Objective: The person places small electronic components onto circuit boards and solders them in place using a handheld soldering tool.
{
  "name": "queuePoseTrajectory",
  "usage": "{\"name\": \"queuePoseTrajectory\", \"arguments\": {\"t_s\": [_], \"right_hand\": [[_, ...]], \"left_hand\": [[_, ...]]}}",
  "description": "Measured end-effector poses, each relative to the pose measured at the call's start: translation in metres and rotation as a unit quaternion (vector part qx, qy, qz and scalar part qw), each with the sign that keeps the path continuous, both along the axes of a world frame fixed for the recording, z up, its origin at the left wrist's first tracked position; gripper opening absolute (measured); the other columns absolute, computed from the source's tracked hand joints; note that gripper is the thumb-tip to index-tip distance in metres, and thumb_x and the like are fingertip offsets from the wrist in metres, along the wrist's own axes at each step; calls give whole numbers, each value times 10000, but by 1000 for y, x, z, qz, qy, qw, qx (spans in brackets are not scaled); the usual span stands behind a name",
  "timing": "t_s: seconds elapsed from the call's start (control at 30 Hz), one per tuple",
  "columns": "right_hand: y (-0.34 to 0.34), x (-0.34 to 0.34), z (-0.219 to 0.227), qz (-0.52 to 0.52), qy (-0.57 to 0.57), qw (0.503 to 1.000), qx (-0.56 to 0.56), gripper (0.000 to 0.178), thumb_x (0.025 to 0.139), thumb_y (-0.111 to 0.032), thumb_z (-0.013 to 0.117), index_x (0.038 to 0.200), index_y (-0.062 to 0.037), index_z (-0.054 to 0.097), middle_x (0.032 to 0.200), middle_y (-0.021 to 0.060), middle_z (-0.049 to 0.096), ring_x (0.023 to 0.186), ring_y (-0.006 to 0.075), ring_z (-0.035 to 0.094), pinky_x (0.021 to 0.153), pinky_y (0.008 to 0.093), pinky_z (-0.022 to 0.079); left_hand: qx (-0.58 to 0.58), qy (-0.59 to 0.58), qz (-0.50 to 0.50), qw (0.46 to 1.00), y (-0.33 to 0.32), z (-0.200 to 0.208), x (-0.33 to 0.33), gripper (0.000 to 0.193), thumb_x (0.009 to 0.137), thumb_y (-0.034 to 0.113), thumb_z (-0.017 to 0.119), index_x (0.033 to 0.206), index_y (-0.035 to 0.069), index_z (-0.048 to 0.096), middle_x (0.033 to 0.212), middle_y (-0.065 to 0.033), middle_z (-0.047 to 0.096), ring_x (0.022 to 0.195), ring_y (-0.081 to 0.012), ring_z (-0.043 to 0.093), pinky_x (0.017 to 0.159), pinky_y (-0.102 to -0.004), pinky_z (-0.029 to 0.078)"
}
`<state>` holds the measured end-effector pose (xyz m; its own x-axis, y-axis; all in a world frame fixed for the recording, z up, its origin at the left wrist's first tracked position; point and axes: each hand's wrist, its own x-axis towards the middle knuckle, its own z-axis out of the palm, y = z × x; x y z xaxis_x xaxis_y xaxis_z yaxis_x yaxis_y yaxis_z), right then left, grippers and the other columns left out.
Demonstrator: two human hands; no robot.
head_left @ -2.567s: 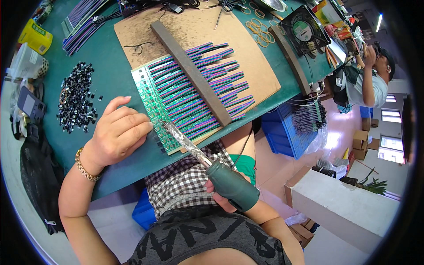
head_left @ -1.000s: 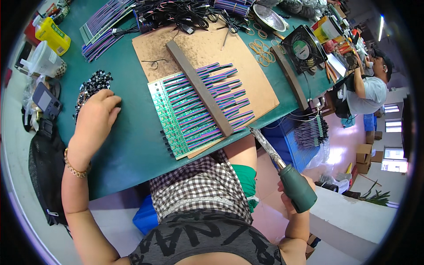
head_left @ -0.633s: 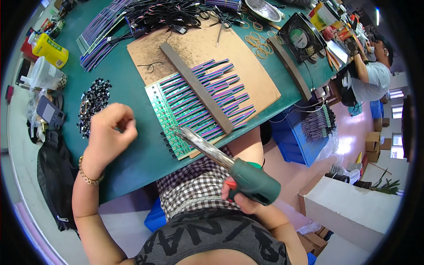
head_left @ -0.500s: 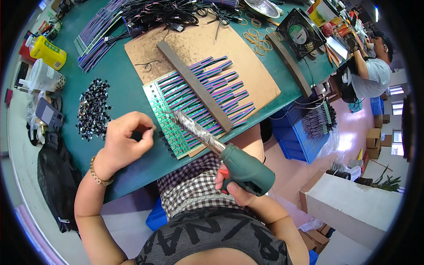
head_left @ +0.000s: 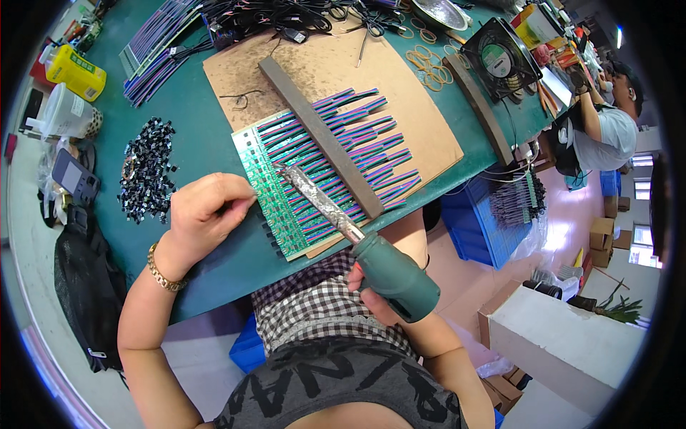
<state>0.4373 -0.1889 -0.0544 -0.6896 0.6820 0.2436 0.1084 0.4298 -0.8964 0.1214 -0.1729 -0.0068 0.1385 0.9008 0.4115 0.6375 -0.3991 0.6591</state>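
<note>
A green circuit-board panel (head_left: 270, 196) lies on a brown board, with rows of multicoloured ribbon wires (head_left: 382, 154) reaching right from it. Across the wires rests a dark straight bar (head_left: 325, 143). My right hand (head_left: 377, 304) grips the green handle of a soldering iron (head_left: 396, 275); its thick metal shaft slants over the panel, tip above the upper middle of the pads. At the panel's left edge my left hand (head_left: 207, 211) is closed in a pinch; whatever lies between its fingertips is too small to make out. Small black connectors (head_left: 268, 232) line that edge.
A heap of small black connectors (head_left: 146, 171) lies left on the green table. Black cables (head_left: 264, 21) and more ribbon wires (head_left: 153, 57) are at the back. A fan (head_left: 498, 61) and second bar (head_left: 479, 107) stand right. A co-worker (head_left: 607, 121) sits far right.
My left hand's fingers have come together from a loose ring and moved against the panel's left edge. The soldering iron stays over the panel, its handle slightly lower. The view has shifted a little.
</note>
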Motion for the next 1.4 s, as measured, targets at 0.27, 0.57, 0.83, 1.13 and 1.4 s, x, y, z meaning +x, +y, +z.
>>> {"name": "queuePoseTrajectory", "arguments": {"t_s": [0.27,0.57,0.83,1.13,1.4], "right_hand": [[-1,-4,5,-21,38,997,-61,317,824,-87,567,1122,16,536,947,100,596,810,162,591,705,301,517],[-20,-6,27,-42,160,908,-385,298,845,-144,566,1109,-4,574,817,88,623,749,184,618,668,308,522],[-25,-2,25,-25,-34,990,-136,330,815,-151,657,1116,-23,611,869,59,666,765,179,655,715,296,532],[-29,-9,11,-50,-47,995,-74,405,650,-239,756,1005,-61,674,964,104,669,714,234,667,588,297,531],[-32,-8,5,-59,-62,994,-66,390,662,-258,750,984,-50,673,957,110,663,668,227,648,531,292,500]], "left_hand": [[64,130,-80,986,-4,2,-6,253,661,16,713,905,66,674,842,-55,646,695,-208,634,554,-314,490],[103,165,-92,976,-3,5,-6,229,647,-2,741,859,19,656,842,-96,665,683,-228,650,569,-313,500],[123,172,-77,974,-5,3,-2,261,645,-31,746,882,1,641,816,-100,644,673,-236,644,580,-322,515],[133,194,-91,968,-5,2,-3,224,669,37,718,874,-20,647,819,-116,641,662,-233,635,576,-322,532],[125,186,-79,971,-7,3,-2,260,651,-2,735,889,-23,633,832,-119,640,692,-251,645,596,-337,528]]}}
